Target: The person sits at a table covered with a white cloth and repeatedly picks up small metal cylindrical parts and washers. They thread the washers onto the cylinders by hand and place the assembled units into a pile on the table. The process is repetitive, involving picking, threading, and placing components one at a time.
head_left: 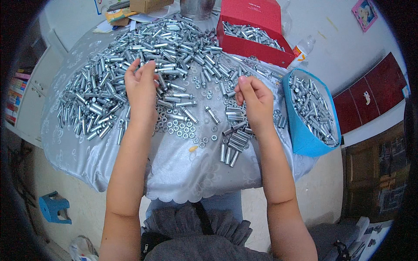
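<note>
My left hand (143,89) is over the big heap of silvery expansion bolts (104,82). Its fingers are bent toward the thumb, and whatever they hold blends into the metal behind. On the right, my right hand (257,102) is closed, thumb against curled fingers, above loose metal sleeves (237,141); anything in its pinch is too small to make out. Between my forearms lie many small hex nuts (185,129) and flat washers (214,137). A single bolt (212,115) lies apart from the heap, near the nuts.
A blue fabric bin (309,145) full of bolts stands at the right edge of the cloth-covered table (174,174). Behind it are a plastic bottle (302,50) and an open red box (257,50) of metal parts. A metal bucket (197,8) stands at the back; a blue stool (54,208) is on the floor.
</note>
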`<move>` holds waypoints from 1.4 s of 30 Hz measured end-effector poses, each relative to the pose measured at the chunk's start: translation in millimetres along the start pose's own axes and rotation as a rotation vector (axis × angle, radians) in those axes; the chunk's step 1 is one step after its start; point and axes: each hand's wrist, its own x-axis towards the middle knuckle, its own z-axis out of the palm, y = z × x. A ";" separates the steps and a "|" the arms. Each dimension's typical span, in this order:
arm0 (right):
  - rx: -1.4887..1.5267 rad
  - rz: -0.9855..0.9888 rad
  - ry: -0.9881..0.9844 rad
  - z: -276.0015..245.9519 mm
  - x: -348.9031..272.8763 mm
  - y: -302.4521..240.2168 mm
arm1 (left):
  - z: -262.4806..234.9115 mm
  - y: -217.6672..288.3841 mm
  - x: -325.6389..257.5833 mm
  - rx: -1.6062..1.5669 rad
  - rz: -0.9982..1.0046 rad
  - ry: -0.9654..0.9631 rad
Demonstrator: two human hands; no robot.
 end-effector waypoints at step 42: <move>-1.119 -0.129 -0.252 -41.8 10.6 33.2 | -12.8 -34.9 8.6 1.559 0.800 -0.480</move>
